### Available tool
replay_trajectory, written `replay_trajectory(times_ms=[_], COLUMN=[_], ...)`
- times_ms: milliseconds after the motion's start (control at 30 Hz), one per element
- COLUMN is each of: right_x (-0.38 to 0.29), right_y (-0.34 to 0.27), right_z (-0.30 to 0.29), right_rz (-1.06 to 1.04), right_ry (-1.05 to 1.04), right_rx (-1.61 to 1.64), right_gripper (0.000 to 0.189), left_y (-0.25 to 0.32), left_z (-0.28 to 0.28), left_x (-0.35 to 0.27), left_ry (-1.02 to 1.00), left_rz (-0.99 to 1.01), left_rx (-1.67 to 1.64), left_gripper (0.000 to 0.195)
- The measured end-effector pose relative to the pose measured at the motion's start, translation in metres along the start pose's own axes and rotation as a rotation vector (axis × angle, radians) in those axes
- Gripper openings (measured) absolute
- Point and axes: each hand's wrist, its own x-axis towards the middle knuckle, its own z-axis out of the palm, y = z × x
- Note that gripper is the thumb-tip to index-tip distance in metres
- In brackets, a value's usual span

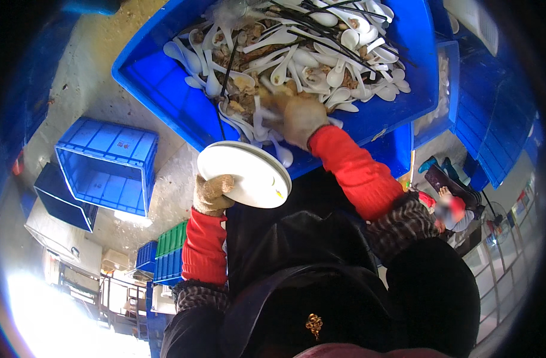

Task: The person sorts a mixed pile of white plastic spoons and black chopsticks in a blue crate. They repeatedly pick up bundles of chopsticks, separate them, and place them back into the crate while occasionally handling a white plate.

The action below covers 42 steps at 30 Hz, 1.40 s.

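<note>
My left hand (212, 194), in a tan knit glove, grips a small stack of white plates (241, 174) by the near edge. The plates tilt, and yellow and green food bits stick to the top one. In front of me a large blue plastic bin (152, 98) holds a heap of white soup spoons (282, 67), black chopsticks (317, 29) and food scraps (243, 85). My right hand (302, 118), gloved too and blurred, reaches down to the heap's near side. Its fingers are too smeared to show whether they hold anything.
An upturned blue crate (107, 163) lies on the wet floor at left, by a dark crate (62, 194). Green and blue crates (170, 246) stand behind. At right are another blue bin (434, 98) with white pieces and a seated person (452, 212).
</note>
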Motion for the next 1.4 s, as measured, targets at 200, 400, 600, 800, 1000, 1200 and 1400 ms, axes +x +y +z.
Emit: replay_trajectory(times_ms=[200,400,600,800,1000,1200,1400], right_x=[0.043,-0.045,-0.106,-0.124,-0.211,-0.254,-0.351], right_y=[-0.007,-0.012,0.008,0.043,0.128,0.297,0.508], right_z=[-0.005,-0.062,-0.053,-0.038,-0.095,-0.167,-0.216], right_rz=[0.069,-0.020,-0.227,0.166,0.168,0.644,-0.192], right_ry=[0.049,0.176,0.194,0.123,0.542,0.979,1.256], right_rx=[0.207,0.540,0.956,1.236,1.883,0.124,2.120], right_gripper=[0.048,0.065,0.078,0.058,0.043,0.074,0.056], left_y=[0.000,0.012,0.009,-0.005,-0.023,-0.012,-0.001], left_z=[-0.028,-0.010,0.049,0.146,0.213,0.169,0.153], left_x=[0.006,0.001,0.026,0.032,0.027,0.007,-0.008], left_ry=[-0.016,-0.183,0.000,-0.042,-0.213,-0.009,0.083], left_rz=[0.219,0.926,0.167,-0.023,-0.008,0.017,-0.014], left_rx=[0.679,1.534,0.778,0.585,0.876,1.016,1.422], left_gripper=[0.048,0.022,0.044,0.053,0.045,0.050,0.054])
